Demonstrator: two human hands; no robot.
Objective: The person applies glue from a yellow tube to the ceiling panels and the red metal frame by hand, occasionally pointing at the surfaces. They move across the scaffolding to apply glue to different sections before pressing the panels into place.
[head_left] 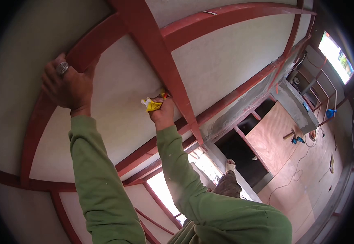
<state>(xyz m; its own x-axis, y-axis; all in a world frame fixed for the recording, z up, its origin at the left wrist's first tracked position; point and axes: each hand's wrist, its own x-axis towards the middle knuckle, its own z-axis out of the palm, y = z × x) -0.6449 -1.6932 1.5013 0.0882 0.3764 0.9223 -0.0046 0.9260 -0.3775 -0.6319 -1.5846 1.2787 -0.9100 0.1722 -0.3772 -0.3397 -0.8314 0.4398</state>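
Fingers of my left hand are wrapped round a curved red beam at the upper left, with a ring on one finger. My right hand is closed on a crumpled yellow wrapper, close against the side of a straight red beam. What else may be inside that fist is hidden. Pale panels lie between the red beams, behind both hands.
Far below, a wooden floor carries a cable, a hammer and blue-black gloves. Dark openings lie beside a plywood sheet. My foot shows near a ledge at lower centre. Bright windows are at right and below.
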